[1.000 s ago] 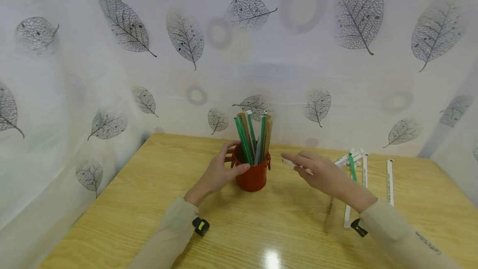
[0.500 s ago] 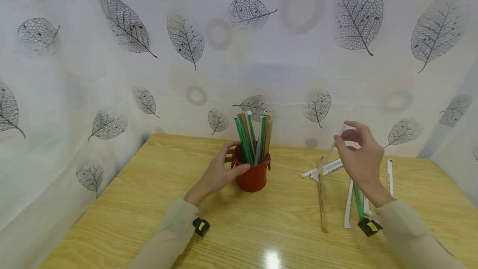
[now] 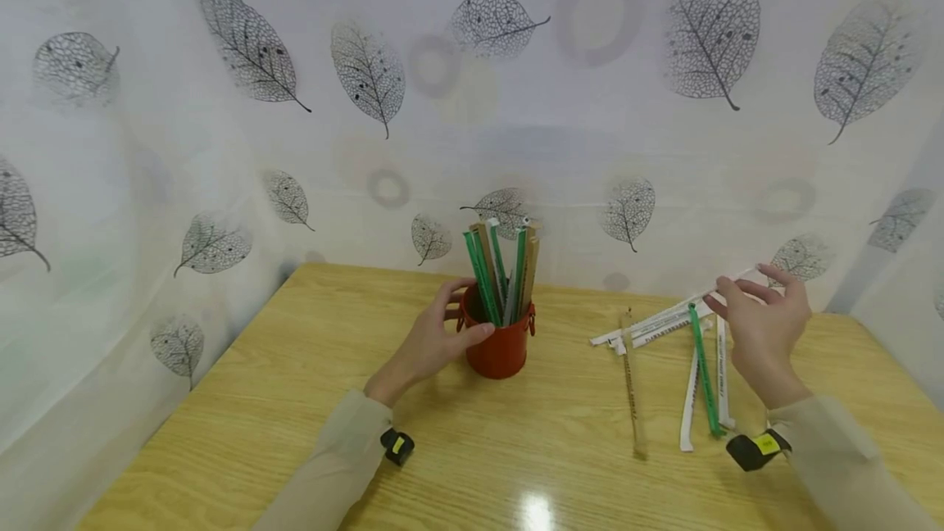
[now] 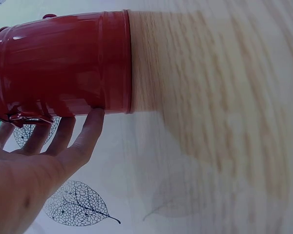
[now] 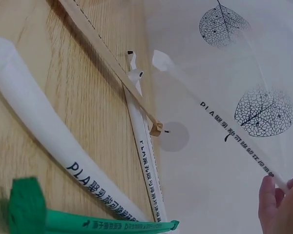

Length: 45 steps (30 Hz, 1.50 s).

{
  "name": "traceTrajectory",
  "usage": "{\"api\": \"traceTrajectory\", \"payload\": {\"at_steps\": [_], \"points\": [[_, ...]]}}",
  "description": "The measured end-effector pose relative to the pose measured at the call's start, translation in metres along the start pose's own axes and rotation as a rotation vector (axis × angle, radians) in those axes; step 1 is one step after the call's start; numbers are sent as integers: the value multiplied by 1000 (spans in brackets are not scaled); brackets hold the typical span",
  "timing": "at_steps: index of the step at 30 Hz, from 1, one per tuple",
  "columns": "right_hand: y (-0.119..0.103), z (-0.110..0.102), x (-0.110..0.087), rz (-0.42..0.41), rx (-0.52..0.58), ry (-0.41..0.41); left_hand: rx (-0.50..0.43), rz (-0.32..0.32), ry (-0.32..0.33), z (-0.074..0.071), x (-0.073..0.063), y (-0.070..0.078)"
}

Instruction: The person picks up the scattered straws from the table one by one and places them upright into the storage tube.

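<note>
My left hand grips the red metal bucket, thumb over the front rim and fingers along the left side. In the left wrist view its fingertips touch the bucket wall. Several paper-wrapped straws stand in the bucket, among them a green straw and a brown straw. To the right, my right hand pinches one end of a white wrapped straw. That straw slants down leftward, overlapping other white straws in the head view.
On the wooden table a brown straw lies over the white ones. Nearer my right wrist are a green straw and two white straws. A leaf-patterned sheet hangs behind the table's back edge.
My right hand has moved right, from beside the bucket to behind the loose straws, with a white straw pinched in its fingers. My left hand has stayed on the bucket.
</note>
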State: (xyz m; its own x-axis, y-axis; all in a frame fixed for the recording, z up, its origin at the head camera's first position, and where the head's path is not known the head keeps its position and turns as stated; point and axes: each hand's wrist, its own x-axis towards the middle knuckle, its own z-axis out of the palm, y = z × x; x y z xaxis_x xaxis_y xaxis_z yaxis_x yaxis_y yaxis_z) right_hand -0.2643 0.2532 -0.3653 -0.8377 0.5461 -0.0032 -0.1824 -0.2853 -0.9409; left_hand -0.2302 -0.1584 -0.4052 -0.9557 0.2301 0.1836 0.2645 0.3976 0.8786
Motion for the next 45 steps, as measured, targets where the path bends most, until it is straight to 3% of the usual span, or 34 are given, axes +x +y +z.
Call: {"api": "traceTrajectory", "payload": {"at_steps": [3, 9, 13, 22, 29, 37, 45], "points": [[0, 5, -4, -140, 45, -40, 2, -4, 0, 0, 1, 0], [-12, 34, -22, -591, 68, -274, 4, -17, 0, 0, 1, 2], [-27, 59, -36, -735, 99, -410, 4, -23, 0, 0, 2, 3], [-54, 111, -65, -837, 83, -527, 7, -16, -2, 0, 4, 2], [-58, 138, -83, -869, 117, -613, 17, -20, 11, 0, 2, 3], [-44, 150, -91, -920, -52, -645, 20, -23, 16, 2, 0, 2], [-21, 151, -92, -889, -161, -667, 30, -16, 15, 3, -1, 5]]}}
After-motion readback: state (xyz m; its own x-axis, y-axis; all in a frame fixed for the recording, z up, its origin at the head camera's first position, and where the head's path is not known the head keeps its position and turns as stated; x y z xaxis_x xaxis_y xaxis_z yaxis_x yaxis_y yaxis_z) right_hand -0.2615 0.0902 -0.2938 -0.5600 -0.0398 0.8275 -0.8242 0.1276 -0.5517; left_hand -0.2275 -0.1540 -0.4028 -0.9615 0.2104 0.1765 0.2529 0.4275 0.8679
